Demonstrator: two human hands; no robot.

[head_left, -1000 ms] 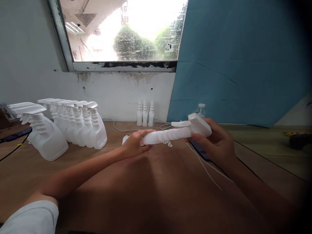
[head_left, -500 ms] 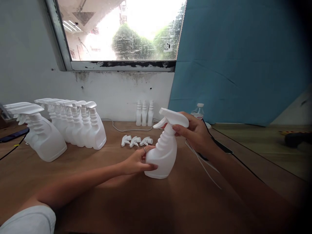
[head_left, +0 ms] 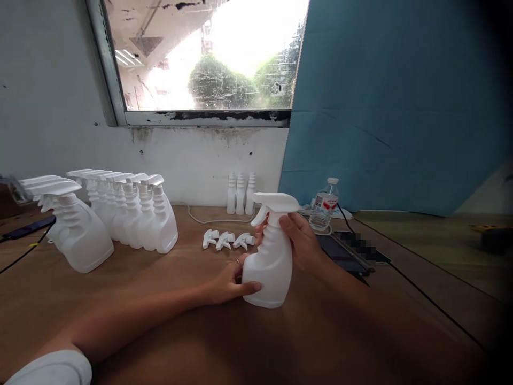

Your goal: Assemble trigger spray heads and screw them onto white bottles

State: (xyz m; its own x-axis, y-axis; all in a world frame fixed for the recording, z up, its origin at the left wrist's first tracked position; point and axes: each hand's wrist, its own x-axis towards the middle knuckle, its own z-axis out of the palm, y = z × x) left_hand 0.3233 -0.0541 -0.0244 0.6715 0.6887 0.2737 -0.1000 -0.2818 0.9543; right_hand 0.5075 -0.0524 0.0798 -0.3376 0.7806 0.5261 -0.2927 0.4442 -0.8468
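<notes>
A white spray bottle [head_left: 267, 270] with a trigger head [head_left: 276, 202] on top stands almost upright in front of me. My left hand [head_left: 232, 282] is closed round its lower body, thumb across the front and a ring on one finger. At the neck, my right hand [head_left: 302, 243] grips just under the head, the thumb on the collar and some fingers hidden behind. Left of the bottle, three loose trigger heads [head_left: 225, 240] lie on the brown table [head_left: 192, 342]. Three white bottles without heads [head_left: 240, 195] stand against the wall.
Several white bottles with trigger heads [head_left: 164, 230] stand in rows at the left, near a dark phone [head_left: 30, 228] and cable. Right of my hands are a clear water bottle [head_left: 324, 206], dark flat devices [head_left: 344, 256] and cables. A blue cloth [head_left: 385, 107] hangs behind.
My right hand has shifted from gripping the trigger head's back to the collar beneath it. The head's nozzle has swung left and levelled, and the bottle stands straighter. The view has tilted slightly up.
</notes>
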